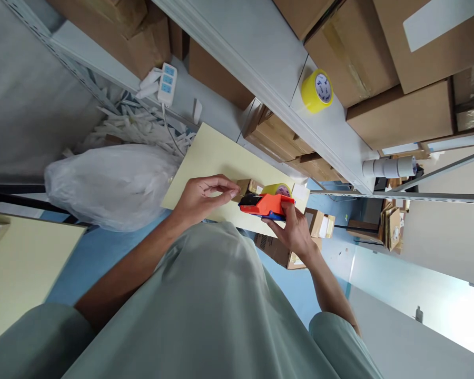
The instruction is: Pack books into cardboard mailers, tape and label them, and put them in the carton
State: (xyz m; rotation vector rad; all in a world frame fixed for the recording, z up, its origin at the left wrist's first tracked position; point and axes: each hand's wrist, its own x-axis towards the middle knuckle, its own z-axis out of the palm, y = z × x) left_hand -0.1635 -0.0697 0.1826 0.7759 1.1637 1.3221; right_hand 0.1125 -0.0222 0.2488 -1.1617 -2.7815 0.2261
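Note:
My right hand is wrapped round the handle of a red-orange and blue tape dispenser, loaded with a roll of yellow tape. The dispenser's dark front end points left, just in front of a small brown cardboard box on the cream tabletop. At the left end of that box, my left hand is closed, thumb and fingertips pinched together. Whether those fingertips touch the box, or hold a bit of tape, I cannot make out. The dispenser partly hides the box.
A shelf above the table's far side carries another yellow tape roll and several cartons. Left of the table are a power strip and a stuffed clear plastic bag. Cardboard boxes stand on the floor at right.

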